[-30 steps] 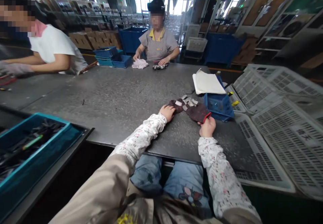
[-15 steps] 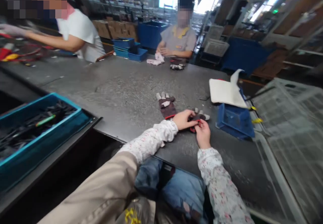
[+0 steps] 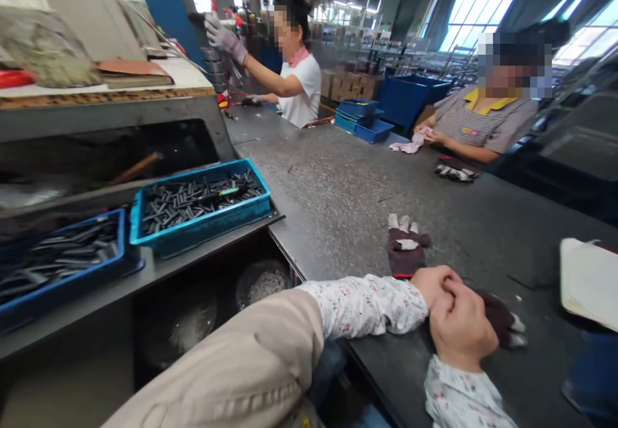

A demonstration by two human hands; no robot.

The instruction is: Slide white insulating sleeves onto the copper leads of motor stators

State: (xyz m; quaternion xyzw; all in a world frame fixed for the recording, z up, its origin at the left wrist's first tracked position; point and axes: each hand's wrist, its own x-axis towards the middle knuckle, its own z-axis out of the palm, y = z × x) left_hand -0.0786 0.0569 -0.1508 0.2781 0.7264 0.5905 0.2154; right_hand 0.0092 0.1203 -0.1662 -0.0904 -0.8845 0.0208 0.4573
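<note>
My left hand (image 3: 431, 284) and my right hand (image 3: 461, 326) are pressed together above the near part of the table, fingers curled. What lies between the fingers, if anything, is hidden. A dark maroon work glove (image 3: 499, 317) with grey fingertips shows just behind and to the right of my right hand; its cuff is covered by the hand, and I cannot tell whether it is gripped. Another maroon glove (image 3: 404, 257), with pale fingertips and a red cuff edge, lies flat just beyond my left hand.
A teal bin (image 3: 200, 238) of short dark pieces and a blue bin (image 3: 116, 257) of longer ones stand left. An open notebook (image 3: 589, 280) lies right, above a blue box (image 3: 591, 370). Two co-workers sit across the table; one handles pink cloth (image 3: 410, 143) near another glove (image 3: 456, 169).
My view has swung left, bringing the bins into sight. My right hand has moved from the glove's red cuff to against my left hand. The co-worker at left has raised a gloved hand.
</note>
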